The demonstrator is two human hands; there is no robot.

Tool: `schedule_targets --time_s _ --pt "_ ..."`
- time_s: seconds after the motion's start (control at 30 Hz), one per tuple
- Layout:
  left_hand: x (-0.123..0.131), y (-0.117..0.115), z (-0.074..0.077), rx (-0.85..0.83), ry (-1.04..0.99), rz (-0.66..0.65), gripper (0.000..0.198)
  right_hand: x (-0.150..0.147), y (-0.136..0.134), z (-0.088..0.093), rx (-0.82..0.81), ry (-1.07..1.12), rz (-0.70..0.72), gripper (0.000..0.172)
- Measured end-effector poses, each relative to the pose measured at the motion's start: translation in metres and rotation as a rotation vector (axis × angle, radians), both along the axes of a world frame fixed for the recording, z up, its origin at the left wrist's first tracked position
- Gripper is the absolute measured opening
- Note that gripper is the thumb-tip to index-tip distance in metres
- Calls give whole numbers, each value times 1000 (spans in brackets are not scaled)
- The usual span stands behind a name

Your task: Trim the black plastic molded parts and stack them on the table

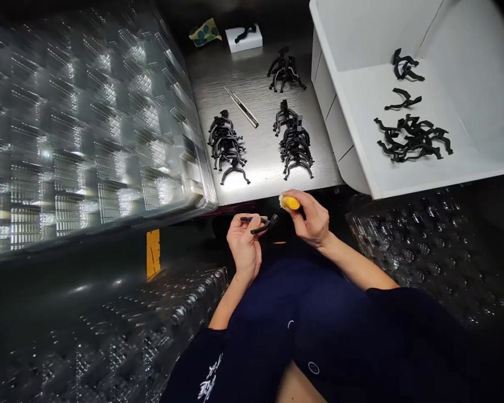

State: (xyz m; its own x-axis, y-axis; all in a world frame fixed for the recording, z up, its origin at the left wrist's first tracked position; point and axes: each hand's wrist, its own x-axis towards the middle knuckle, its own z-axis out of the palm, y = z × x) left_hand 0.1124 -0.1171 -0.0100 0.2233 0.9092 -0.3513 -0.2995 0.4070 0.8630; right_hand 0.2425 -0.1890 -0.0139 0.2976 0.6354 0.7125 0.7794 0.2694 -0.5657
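Just off the table's front edge, my left hand (244,246) pinches a black forked plastic part (269,223), whose stem points right. My right hand (313,218) is closed around a small yellow-handled tool (293,202); a whitish tip shows at its left end, too small to make out. A short gap separates the tool from the black part. Similar black parts stand in rows on the metal table, one row on the left (227,145), another on the right (296,143), and a cluster (285,73) farther back.
A slim knife-like tool (244,110) lies between the rows. At the back are a white block (244,39) with a black part on it and a patterned packet (205,33). Stacked clear trays (151,117) flank the left; a white bin (353,129) holding loose black parts (414,140) flanks the right.
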Motion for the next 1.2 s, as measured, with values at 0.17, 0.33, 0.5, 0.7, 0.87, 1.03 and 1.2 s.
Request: schedule_targets --time_s 0.17,0.33,0.5,0.7,0.87,1.03,1.2 --pt "-3 -4 -2 276 125 61 34 4 -1 2 -20 4 118 36" --pt "-10 -7 -2 607 301 34 20 12 -3 6 -74 23 164 34" --pt "-17 -6 -3 800 356 -22 5 16 -2 9 -119 8 167 30" --pt "-20 -4 -1 1014 417 -92 13 21 2 14 -166 -42 189 26" --pt "-18 -2 2 1160 472 -90 15 25 7 16 -178 -145 259 27" --pt "-18 0 2 1274 512 -89 16 28 10 19 -206 -160 286 26" --pt "-18 -1 -2 1063 452 -64 8 27 10 17 -240 -94 276 26"
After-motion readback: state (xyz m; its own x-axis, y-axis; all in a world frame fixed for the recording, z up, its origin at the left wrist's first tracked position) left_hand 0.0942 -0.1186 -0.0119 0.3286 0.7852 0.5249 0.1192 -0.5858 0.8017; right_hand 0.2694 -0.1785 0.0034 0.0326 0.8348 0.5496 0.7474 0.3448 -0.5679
